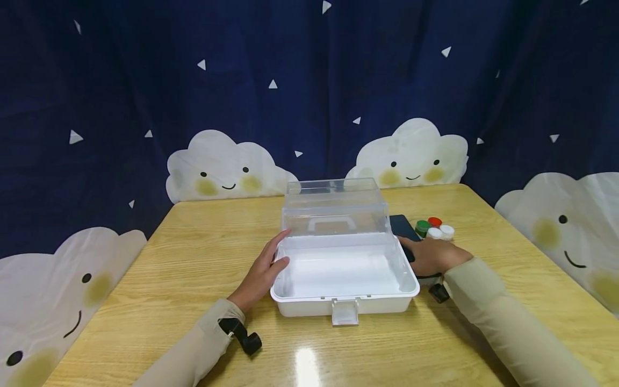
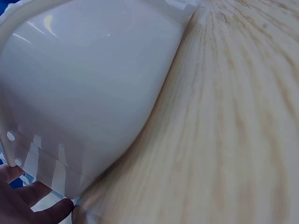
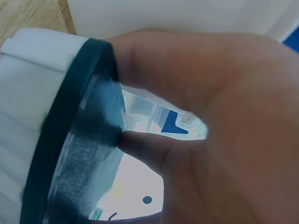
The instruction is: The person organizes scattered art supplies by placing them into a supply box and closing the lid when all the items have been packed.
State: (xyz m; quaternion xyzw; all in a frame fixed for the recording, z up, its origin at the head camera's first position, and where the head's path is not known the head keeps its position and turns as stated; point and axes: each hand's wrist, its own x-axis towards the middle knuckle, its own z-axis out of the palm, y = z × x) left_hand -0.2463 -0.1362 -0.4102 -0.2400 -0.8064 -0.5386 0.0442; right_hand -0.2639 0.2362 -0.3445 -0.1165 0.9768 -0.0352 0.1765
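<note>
A white plastic storage box stands on the table, its clear lid tipped up and back, its front latch hanging down. Nothing lies inside. My left hand holds the box's left side near the back corner, thumb over the rim; its fingertips show at that corner in the left wrist view. Right of the box, my right hand grips a white container with a dark lid, thumb and fingers at the lid's edge. The hand covers part of it in the head view.
Behind the right hand stand small jars with a green lid, a red lid and white lids. The wooden table ends at a dark blue curtain with cloud shapes.
</note>
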